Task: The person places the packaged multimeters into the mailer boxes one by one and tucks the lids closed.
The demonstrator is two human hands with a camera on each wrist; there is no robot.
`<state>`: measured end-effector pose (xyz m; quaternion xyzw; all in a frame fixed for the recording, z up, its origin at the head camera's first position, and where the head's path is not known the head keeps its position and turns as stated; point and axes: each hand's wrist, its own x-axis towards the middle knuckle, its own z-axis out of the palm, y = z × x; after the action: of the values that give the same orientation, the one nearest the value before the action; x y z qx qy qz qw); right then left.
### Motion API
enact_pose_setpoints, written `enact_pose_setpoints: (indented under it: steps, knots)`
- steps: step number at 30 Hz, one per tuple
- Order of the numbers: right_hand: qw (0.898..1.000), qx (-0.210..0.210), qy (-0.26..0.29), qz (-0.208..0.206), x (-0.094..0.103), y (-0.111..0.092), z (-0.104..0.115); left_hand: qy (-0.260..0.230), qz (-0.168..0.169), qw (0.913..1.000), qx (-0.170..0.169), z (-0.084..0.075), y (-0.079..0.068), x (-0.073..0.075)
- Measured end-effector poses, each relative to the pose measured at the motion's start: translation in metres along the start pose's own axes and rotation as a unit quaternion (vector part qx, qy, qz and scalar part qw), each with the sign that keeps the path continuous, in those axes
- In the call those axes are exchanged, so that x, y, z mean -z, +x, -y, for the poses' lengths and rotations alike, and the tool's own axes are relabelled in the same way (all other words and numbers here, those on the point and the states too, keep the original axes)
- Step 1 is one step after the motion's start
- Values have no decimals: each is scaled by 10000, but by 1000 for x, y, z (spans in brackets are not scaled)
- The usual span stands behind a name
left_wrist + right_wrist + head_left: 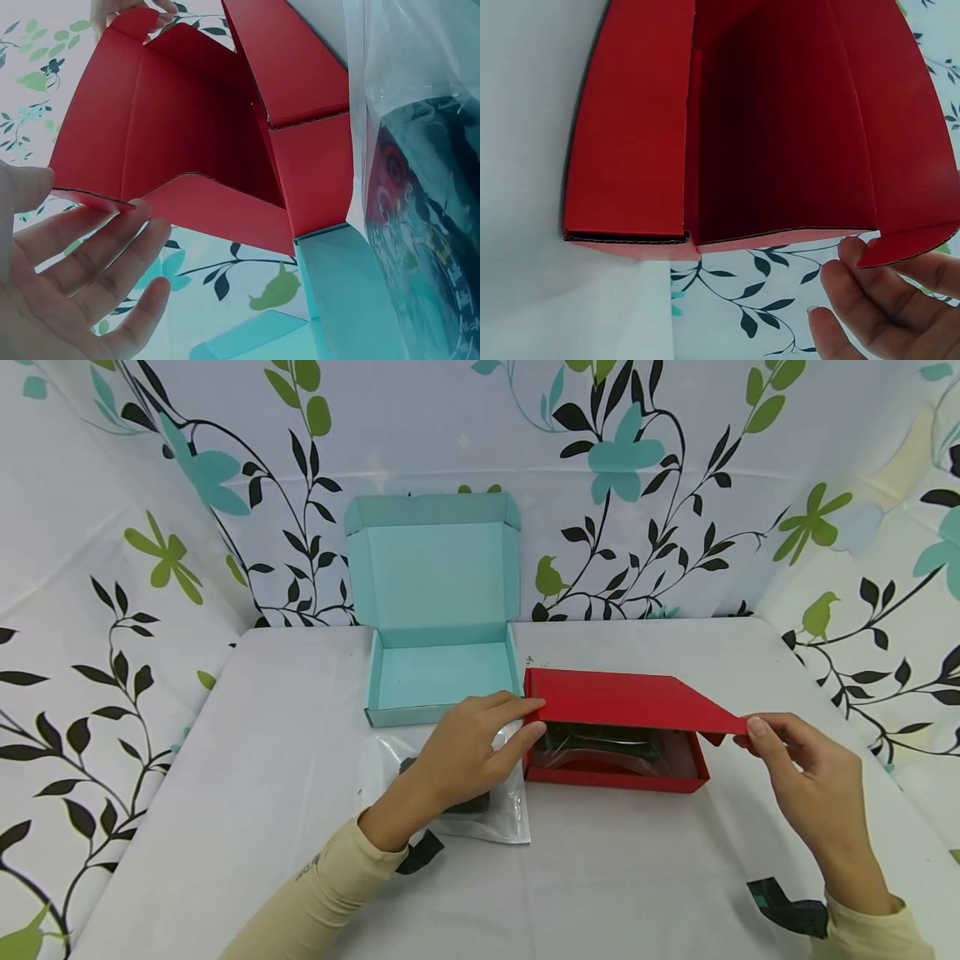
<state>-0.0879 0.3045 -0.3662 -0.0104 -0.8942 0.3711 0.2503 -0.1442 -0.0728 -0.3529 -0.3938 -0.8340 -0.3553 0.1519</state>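
A red cardboard box (615, 779) stands on the table with its lid (622, 697) partly raised. With thumb and fingers my left hand (468, 743) pinches the lid's left front corner, as the left wrist view also shows. At the right end, my right hand (813, 785) pinches the other front corner, near a small side flap (911, 244). Through the gap under the lid, a dark item in clear plastic (600, 745) shows inside the box; its kind is unclear. A clear plastic bag (502, 822) with a dark printed object lies beneath my left hand and wrist.
Behind and left of the red box, a teal cardboard box (442, 677) stands open, its lid upright against the patterned cloth backdrop (450, 427). The white table (600, 877) extends in front. Dark straps (787, 910) hang by both wrists.
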Motion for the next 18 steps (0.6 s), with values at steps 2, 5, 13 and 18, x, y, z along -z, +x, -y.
enact_pose_setpoints:
  steps: [2,5,13,18]
  knots:
    - [10000,-9,-5,46,0,-1,0,-16,35,10000,9,0,-1,0]
    - [9999,30,-63,93,0,-3,-1,-31,86,10000,26,-1,-3,-1]
    - [9995,-9,-224,239,-1,-6,-5,-91,249,9996,17,-1,-7,-4]
    - [9993,2,-240,282,-2,-8,-7,-188,461,9987,139,-1,-9,-5]
